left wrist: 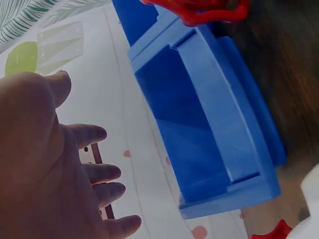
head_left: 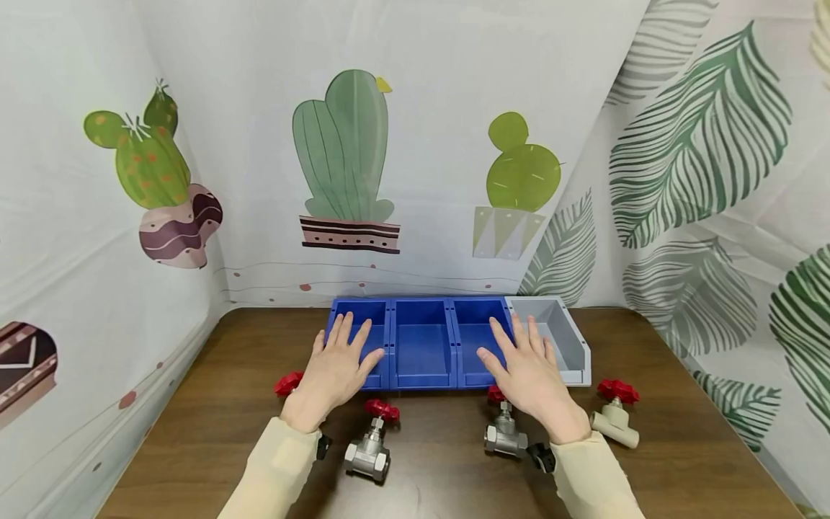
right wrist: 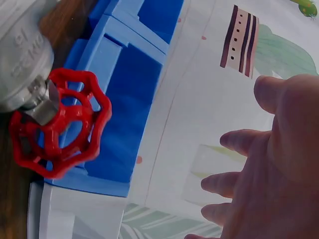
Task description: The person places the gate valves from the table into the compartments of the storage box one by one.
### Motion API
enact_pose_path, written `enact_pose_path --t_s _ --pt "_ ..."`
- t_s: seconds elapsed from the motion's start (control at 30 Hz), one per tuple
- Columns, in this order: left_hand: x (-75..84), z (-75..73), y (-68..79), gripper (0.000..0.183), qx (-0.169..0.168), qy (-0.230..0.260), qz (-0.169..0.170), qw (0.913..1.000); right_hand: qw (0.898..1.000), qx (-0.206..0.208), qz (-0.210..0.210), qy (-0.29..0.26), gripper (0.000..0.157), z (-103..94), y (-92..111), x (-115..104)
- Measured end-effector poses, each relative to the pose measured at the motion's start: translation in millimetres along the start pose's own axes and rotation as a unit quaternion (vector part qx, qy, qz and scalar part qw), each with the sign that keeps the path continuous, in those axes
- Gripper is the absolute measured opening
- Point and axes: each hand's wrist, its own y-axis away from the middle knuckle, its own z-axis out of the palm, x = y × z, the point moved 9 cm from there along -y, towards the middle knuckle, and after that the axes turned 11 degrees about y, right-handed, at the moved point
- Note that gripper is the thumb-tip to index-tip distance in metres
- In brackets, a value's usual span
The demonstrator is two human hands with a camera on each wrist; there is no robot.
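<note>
My left hand (head_left: 337, 367) hovers over the left end of the bins, fingers straight and spread, holding nothing. The right hand (head_left: 532, 371) does likewise near the right end, in front of the grey bin (head_left: 573, 339). Between the forearms lie two metal gate valves with red handwheels: a left metal valve (head_left: 368, 455) and a right metal valve (head_left: 505, 438). A beige valve (head_left: 616, 422) with a red wheel lies right of the right wrist. Another red handwheel (head_left: 287, 383) shows beside the left wrist; the rest of that valve is hidden by the hand and arm.
Three blue bins stand side by side along the back of the brown table (head_left: 428, 440): left (head_left: 384, 371), middle (head_left: 421, 346) and right (head_left: 476, 353), with the grey one at their right end. A printed cloth (head_left: 428, 144) hangs behind.
</note>
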Motion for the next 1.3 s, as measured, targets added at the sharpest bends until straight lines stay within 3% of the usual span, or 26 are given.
enact_pose_path --t_s 0.57,0.83,1.1,1.3 --pt "-35.9 -1.7 -6.3 0.064 0.012 -0.03 0.01 0.9994 1.0 -0.016 0.005 0.005 0.079 -15.6 1 20" --pt "-55.7 -6.7 -11.0 0.068 0.015 0.038 -0.047 0.9981 1.0 -0.012 0.007 -0.014 0.077 -24.4 3 35" --pt "-70.0 -9.2 -15.4 0.07 0.032 0.054 -0.084 0.9945 0.998 0.013 0.029 -0.056 0.072 -38.7 6 70" --pt "-80.8 -10.2 -19.3 0.066 0.03 0.096 -0.111 0.9887 0.996 0.018 0.035 -0.078 0.072 -43.0 10 89"
